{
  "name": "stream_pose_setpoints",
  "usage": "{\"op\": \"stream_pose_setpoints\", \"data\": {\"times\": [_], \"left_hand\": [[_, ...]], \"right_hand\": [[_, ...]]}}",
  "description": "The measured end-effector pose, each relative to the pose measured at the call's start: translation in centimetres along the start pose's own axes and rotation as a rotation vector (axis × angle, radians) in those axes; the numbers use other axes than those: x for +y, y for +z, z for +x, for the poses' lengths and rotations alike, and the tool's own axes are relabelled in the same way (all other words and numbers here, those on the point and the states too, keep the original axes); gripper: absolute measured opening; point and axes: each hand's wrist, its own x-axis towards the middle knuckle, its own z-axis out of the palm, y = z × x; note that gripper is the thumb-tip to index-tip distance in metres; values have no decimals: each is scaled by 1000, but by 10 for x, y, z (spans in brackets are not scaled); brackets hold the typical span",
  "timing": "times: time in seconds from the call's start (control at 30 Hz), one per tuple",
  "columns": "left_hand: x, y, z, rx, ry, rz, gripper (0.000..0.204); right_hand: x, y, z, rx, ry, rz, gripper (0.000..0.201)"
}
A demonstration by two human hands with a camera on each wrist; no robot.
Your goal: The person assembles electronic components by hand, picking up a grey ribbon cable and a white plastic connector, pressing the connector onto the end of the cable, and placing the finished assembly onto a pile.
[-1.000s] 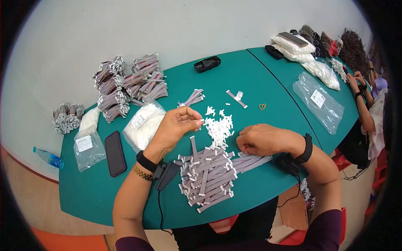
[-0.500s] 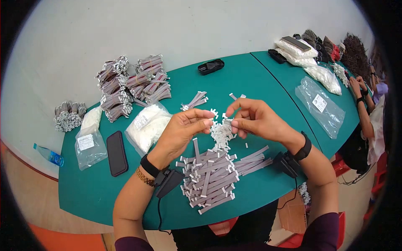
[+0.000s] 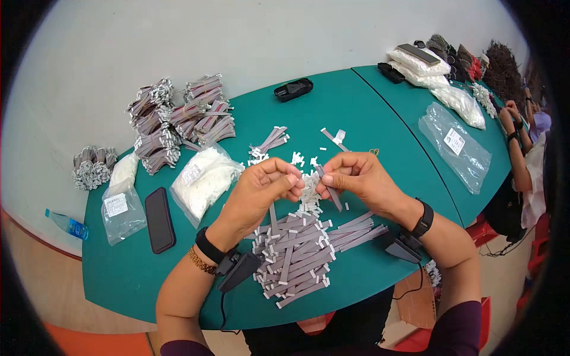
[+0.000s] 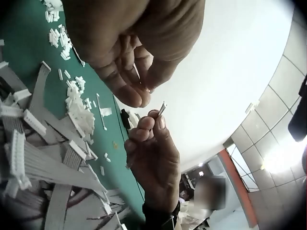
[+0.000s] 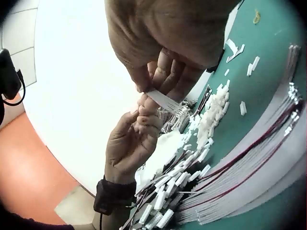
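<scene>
My right hand (image 3: 365,181) pinches a grey flat ribbon cable (image 3: 334,197) between thumb and fingers, its bare wire ends fanned out in the right wrist view. Facing it, close by, my left hand (image 3: 261,185) has thumb and fingertips pressed together on a small white connector, mostly hidden by the fingers. Below both hands lies a heap of ribbon cables (image 3: 297,255) with white connectors on their ends. Loose white connectors (image 3: 310,199) are piled just behind that heap. More ribbon cables (image 3: 359,230) lie side by side to its right.
Bundled cables (image 3: 157,124) are stacked at the back left. A bag of white connectors (image 3: 205,178), a phone (image 3: 160,219) and another bag (image 3: 123,202) lie on the left. A black case (image 3: 293,89) sits at the back; a clear bag (image 3: 454,142) lies at the right.
My right hand has risen from the cables at the right and come up opposite the left hand, now with a ribbon cable in its fingers. The left hand has shifted only slightly.
</scene>
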Motion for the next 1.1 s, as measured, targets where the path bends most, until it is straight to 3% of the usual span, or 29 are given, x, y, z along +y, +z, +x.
{"op": "stream_pose_setpoints", "data": {"times": [0.17, 0.57, 1.1], "left_hand": [[-5, 8, -2, -7, 55, 179, 16], [-2, 26, -10, 7, 84, 33, 14], [-5, 31, -11, 54, 76, -17, 11]], "right_hand": [[2, 5, -4, -10, 9, 4, 11], [10, 13, -10, -96, -32, 53, 9], [8, 16, -14, -54, -82, -56, 16]]}}
